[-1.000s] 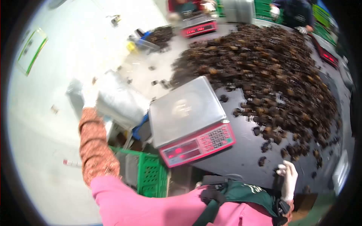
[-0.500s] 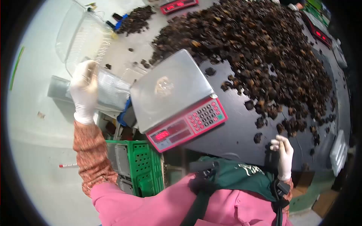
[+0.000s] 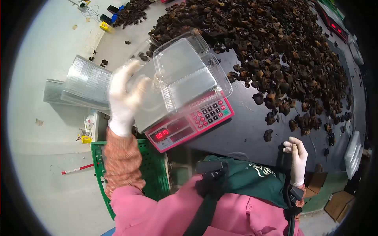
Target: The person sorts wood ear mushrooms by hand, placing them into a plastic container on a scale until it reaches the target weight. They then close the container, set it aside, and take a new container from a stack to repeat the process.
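Observation:
My left hand [image 3: 126, 94], in a white glove, is over the left part of the scale, fingers spread. Just right of those fingers a clear plastic clamshell container [image 3: 185, 70] lies with its lid folded out. It rests on the metal plate of a red-framed digital scale [image 3: 189, 124], whose display reads 0.015. My right hand [image 3: 298, 160], also gloved in white, hovers at the table's near edge. Its fingers are loosely bent, a little apart, with nothing visible in them. Dark, wrinkled pieces resembling dried mushrooms [image 3: 271, 59] are heaped beyond the scale.
Stacked clear containers [image 3: 87, 82] lie left of the scale. Below them is a green crate [image 3: 153, 173]. A smaller dark pile [image 3: 132, 13] sits at the far left of the table. Another red scale [image 3: 334, 27] stands at far right, with clear containers [image 3: 353, 155] nearer me.
The clear container has gone from my raised left hand onto the scale, and that hand has moved right and opened. The display now shows 0.015. My right hand has barely moved.

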A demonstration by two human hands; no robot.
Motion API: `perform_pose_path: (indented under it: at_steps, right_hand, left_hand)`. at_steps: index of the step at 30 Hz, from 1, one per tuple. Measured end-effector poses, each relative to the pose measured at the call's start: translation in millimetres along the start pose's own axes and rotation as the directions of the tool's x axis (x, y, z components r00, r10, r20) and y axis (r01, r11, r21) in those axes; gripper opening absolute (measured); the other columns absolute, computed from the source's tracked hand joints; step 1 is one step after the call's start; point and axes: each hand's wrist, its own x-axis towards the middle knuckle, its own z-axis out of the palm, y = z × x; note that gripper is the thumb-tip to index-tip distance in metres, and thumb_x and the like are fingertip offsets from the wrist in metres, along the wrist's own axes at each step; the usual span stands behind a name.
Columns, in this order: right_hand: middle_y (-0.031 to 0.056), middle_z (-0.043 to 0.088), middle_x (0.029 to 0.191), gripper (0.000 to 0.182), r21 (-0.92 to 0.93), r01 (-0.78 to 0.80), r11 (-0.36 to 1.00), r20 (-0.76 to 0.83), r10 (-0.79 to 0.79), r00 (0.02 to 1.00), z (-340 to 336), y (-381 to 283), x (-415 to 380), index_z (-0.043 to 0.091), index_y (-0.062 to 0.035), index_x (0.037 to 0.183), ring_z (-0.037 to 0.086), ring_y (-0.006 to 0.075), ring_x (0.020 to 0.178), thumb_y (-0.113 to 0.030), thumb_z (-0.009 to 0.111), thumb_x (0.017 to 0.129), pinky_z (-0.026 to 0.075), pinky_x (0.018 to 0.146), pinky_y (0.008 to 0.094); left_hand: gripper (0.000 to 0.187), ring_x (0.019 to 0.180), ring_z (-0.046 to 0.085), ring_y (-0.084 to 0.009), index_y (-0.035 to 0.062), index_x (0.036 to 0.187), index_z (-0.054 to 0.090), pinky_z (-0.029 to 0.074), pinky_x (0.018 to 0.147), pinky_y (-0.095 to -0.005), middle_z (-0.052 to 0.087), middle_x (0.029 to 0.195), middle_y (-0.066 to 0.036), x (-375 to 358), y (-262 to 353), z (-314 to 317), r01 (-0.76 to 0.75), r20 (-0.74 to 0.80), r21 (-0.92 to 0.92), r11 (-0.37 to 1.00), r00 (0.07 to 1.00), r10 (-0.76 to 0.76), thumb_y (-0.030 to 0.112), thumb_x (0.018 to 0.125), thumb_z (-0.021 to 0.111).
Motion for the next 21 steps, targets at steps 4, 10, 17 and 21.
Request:
perform_pose_path:
  at_steps: [4,10,17,21]
  right_hand:
    - [0.0095,0.07,0.102,0.026,0.03,0.006,1.0,0.018,-0.006,1.0,6,-1,1,0.06,0.0032,0.124,0.063,0.0128,0.085,-0.013,0.051,0.106,0.051,0.083,0.027]
    - [0.0108,0.07,0.106,0.025,-0.008,0.032,0.999,-0.007,-0.033,0.999,0,8,-9,0.06,0.0044,0.125,0.064,0.0124,0.09,-0.005,0.05,0.104,0.053,0.084,0.0276]
    - [0.0089,0.071,0.112,0.03,0.019,0.021,1.0,0.057,-0.022,0.998,8,-39,-3,0.06,0.0007,0.129,0.065,0.0112,0.095,-0.012,0.056,0.102,0.053,0.087,0.0275]
    - [0.0157,0.058,0.138,0.071,0.456,0.161,0.875,0.187,-0.271,0.944,20,-63,7,0.032,-0.005,0.154,0.061,0.0198,0.116,-0.031,0.068,0.099,0.051,0.096,0.0346]
  left_hand:
    - [0.053,0.112,0.064,-0.04,0.0007,0.128,0.062,0.05,0.097,-0.046,0.066,0.123,-0.023,50,-187,-12,-0.193,0.022,0.558,0.807,0.976,0.217,0.027,0.084,0.075]
    - [0.043,0.097,0.067,-0.0379,0.0041,0.118,0.064,0.053,0.087,-0.0424,0.068,0.106,-0.023,84,-178,-23,0.182,-0.036,0.47,0.864,0.982,-0.188,0.021,0.081,0.075]
    - [0.031,0.093,0.061,-0.0115,0.0024,0.128,0.064,0.051,0.087,-0.0279,0.067,0.1,-0.005,113,15,-19,-0.288,-0.055,0.134,0.948,0.953,0.298,0.002,0.097,0.066]
    - [0.035,0.09,0.066,-0.0195,0.0009,0.125,0.066,0.053,0.083,-0.0323,0.068,0.096,-0.009,101,136,36,-0.699,0.103,0.161,0.697,0.714,0.692,-0.005,0.09,0.067]
